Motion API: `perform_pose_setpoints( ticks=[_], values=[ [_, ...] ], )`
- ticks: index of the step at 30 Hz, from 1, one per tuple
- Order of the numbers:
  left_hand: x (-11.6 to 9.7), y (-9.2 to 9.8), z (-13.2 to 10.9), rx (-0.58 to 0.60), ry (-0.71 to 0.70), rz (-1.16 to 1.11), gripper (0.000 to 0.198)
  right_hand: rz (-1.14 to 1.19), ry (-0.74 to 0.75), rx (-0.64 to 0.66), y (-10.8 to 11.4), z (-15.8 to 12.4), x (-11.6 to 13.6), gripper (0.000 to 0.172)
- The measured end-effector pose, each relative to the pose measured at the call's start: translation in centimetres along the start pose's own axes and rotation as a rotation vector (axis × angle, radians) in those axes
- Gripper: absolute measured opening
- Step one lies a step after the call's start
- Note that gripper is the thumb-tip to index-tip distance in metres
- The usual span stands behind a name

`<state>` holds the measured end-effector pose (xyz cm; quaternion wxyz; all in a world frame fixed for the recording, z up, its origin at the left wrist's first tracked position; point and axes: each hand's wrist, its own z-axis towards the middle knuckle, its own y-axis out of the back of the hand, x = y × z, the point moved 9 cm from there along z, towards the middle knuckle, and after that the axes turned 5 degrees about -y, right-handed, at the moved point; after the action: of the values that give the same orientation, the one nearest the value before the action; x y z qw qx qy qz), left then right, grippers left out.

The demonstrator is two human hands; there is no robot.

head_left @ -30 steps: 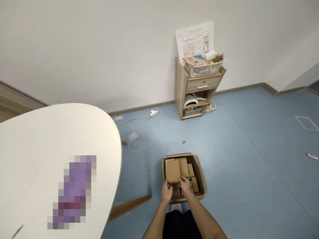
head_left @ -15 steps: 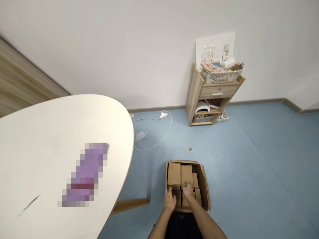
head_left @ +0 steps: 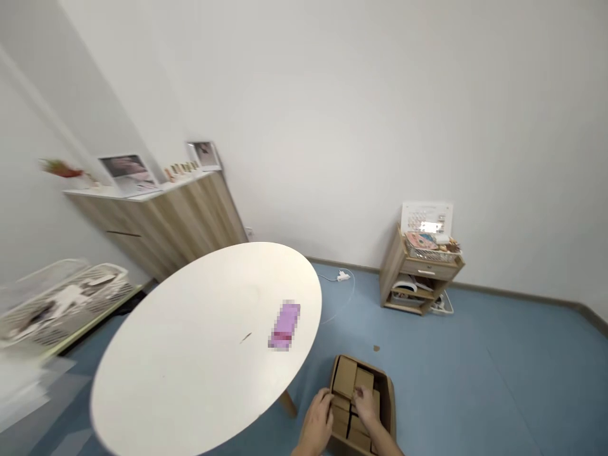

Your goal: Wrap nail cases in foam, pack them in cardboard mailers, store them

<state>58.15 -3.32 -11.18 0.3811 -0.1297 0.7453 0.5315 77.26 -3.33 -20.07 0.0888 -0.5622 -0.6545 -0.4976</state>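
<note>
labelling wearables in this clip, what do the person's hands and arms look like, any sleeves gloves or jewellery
The left hand and right hand are bare, with no gloves, and no ring, watch or band shows. The forearms are uncovered too; no sleeve reaches the short stretch in view.

No legible text anywhere. Print on white card [head_left: 426, 218] atop small cabinet [head_left: 392, 273], far beyond right hand [head_left: 368, 405]: too small to read. Purple item [head_left: 284, 325] on table [head_left: 190, 354], beyond left hand [head_left: 317, 423]: blurred out.
</note>
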Motion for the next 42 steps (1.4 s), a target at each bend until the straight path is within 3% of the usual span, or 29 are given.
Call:
perform_pose_setpoints(
  ticks=[3, 7, 10, 14, 19, 23, 27, 32, 37, 42],
  values=[
    [-0.7, 5.8, -3.5, -0.087, 0.031, -0.040, 0.043, 0.072, 0.091, 0.032, -0.2, -3.2, 5.5, 0.020],
    [1.6, 13.1, -8.2, -0.269, 0.109, -0.056, 0.041, 0.059, 0.214, 0.079, -2.3, -7.0, 12.2, 0.018],
    [5.3, 18.0, -12.4, -0.401, 0.161, -0.027, 0.042, 0.021, 0.300, 0.089, -5.2, -10.0, 16.5, 0.023],
    [11.5, 24.6, -19.0, -0.500, 0.275, 0.060, 0.054, 0.020, 0.374, 0.128, -11.4, -14.9, 21.2, 0.034],
    [18.6, 33.2, -27.1, -0.420, 0.392, 0.143, 0.070, 0.053, 0.405, 0.157, -20.3, -21.6, 25.8, 0.043],
    [23.6, 39.2, -31.6, -0.407, 0.410, 0.087, 0.065, 0.091, 0.418, 0.165, -25.3, -25.3, 28.5, 0.043],
    [27.1, 44.5, -33.8, -0.483, 0.350, 0.010, 0.053, 0.113, 0.404, 0.165, -27.9, -26.6, 30.2, 0.041],
    [29.2, 51.2, -35.1, -0.618, 0.235, -0.023, 0.036, 0.073, 0.480, 0.248, -31.9, -27.1, 33.9, 0.036],
    [33.5, 57.0, -37.0, -0.742, 0.250, -0.011, 0.032, 0.014, 0.543, 0.374, -39.8, -27.6, 40.1, 0.035],
    [39.4, 61.7, -37.5, -0.791, 0.295, 0.013, 0.031, -0.028, 0.639, 0.497, -48.9, -29.9, 49.1, 0.034]
  ],
)
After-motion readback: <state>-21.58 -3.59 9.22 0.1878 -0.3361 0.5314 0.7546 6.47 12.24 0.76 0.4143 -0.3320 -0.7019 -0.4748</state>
